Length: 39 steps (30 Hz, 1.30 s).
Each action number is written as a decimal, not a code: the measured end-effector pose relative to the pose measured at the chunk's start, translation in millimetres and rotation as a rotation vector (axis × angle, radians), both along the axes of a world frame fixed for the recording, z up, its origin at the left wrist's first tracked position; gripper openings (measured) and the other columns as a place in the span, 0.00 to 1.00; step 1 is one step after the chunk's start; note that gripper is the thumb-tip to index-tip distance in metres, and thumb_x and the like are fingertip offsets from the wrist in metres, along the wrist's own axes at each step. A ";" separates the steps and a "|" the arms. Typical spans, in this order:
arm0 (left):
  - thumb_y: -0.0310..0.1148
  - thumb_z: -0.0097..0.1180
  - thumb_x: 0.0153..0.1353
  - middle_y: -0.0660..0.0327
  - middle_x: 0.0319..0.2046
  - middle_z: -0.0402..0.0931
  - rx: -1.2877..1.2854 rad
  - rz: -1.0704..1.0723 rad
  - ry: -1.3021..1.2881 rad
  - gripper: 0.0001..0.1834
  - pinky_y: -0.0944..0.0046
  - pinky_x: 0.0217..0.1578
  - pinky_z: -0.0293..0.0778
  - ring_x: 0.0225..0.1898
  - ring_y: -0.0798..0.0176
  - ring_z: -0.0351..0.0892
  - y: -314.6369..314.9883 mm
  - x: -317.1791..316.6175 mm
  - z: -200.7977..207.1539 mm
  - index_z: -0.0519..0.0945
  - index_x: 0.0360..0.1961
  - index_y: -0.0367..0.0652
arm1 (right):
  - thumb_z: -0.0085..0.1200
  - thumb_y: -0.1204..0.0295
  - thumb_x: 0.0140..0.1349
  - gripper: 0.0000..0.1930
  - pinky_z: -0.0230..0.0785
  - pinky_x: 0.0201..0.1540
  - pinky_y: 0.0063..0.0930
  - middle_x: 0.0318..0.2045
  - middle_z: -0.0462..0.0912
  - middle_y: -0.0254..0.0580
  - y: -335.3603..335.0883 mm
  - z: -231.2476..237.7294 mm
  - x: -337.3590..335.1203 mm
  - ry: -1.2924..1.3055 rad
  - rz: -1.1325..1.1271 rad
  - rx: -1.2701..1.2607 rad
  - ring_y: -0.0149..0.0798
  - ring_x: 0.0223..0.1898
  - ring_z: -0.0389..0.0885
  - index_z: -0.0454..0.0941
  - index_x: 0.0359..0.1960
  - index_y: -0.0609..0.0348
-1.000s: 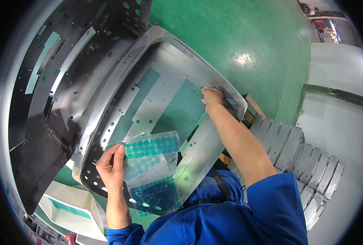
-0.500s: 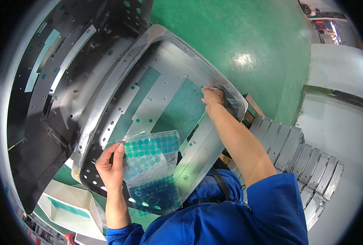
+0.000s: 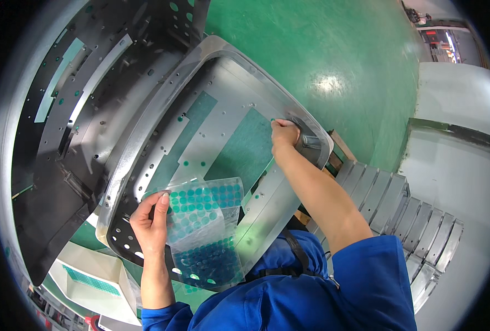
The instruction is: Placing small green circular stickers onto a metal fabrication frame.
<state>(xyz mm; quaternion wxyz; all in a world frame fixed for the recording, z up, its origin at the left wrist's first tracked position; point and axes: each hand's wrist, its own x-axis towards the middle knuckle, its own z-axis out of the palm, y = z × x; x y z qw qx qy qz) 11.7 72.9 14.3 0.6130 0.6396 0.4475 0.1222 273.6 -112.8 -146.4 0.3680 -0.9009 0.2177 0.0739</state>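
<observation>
1. Left hand (image 3: 150, 218): thumb and forefinger pinch the near-left corner of a clear sheet of round green dots (image 3: 203, 197); the sheet hangs right of those fingers, over the metal housing (image 3: 231, 83).
2. Right hand (image 3: 284, 135): fingers bunched inside the housing, near its right-hand corner. A small green dot (image 3: 273, 119) shows right at the fingertips. Can't tell if they pinch it or press it on the panel.
3. Two more green dots (image 3: 194, 164) sit on the housing, left of the right fingers and just beyond the sheet.
4. Step in hand, my read: one dot being seated by the right fingers, left hand carrying supply.
5. Next move calls for: line up, press flat, fingers off without lifting the edge; sheet kept clear.
6. White box (image 3: 93, 260) below and left of the left fingers, another dot sheet (image 3: 90, 280) inside.
</observation>
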 end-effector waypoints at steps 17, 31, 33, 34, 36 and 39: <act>0.29 0.55 0.54 0.69 0.22 0.72 0.206 0.450 -0.206 0.08 0.81 0.23 0.61 0.22 0.80 0.66 -16.8 -47.4 36.4 0.78 0.32 0.35 | 0.42 0.69 0.54 0.22 0.57 0.53 0.36 0.48 0.63 0.55 8.9 63.7 -33.6 0.280 1.234 -0.938 0.54 0.51 0.60 0.63 0.47 0.74; 0.26 0.51 0.56 0.68 0.26 0.71 0.388 1.034 -0.451 0.03 0.75 0.31 0.65 0.29 0.76 0.68 -120.1 -206.8 75.9 0.74 0.26 0.39 | 0.41 0.46 0.55 0.24 0.65 0.40 0.42 0.31 0.78 0.46 -45.9 200.1 -115.3 0.289 2.367 -0.388 0.50 0.38 0.75 0.79 0.31 0.53; 0.24 0.51 0.55 0.69 0.24 0.69 0.523 0.837 -0.264 0.01 0.79 0.29 0.60 0.26 0.78 0.64 -148.0 -159.3 104.6 0.73 0.26 0.40 | 0.42 0.50 0.56 0.20 0.66 0.40 0.40 0.32 0.78 0.48 -26.7 209.2 -100.2 0.371 2.341 -0.233 0.50 0.38 0.75 0.78 0.32 0.51; 0.23 0.51 0.54 0.66 0.24 0.72 0.551 0.707 -0.286 0.02 0.76 0.27 0.63 0.27 0.75 0.67 -158.7 -142.6 114.1 0.74 0.25 0.38 | 0.44 0.56 0.57 0.17 0.67 0.40 0.35 0.33 0.78 0.49 -12.1 226.4 -95.5 0.025 2.276 -0.063 0.47 0.38 0.76 0.78 0.33 0.55; 0.21 0.54 0.50 0.60 0.22 0.75 0.876 0.484 -0.240 0.02 0.70 0.22 0.68 0.21 0.67 0.73 -174.5 -123.0 123.4 0.75 0.27 0.38 | 0.52 0.71 0.53 0.11 0.66 0.43 0.29 0.33 0.77 0.47 14.3 278.6 -104.7 0.073 1.921 0.609 0.45 0.38 0.75 0.74 0.36 0.64; 0.22 0.56 0.46 0.58 0.22 0.75 1.025 0.336 -0.289 0.04 0.67 0.19 0.67 0.21 0.61 0.73 -194.6 -94.4 125.8 0.75 0.26 0.38 | 0.52 0.74 0.53 0.11 0.65 0.44 0.26 0.37 0.76 0.43 20.3 328.7 -129.3 -0.110 2.188 0.824 0.38 0.39 0.75 0.73 0.38 0.62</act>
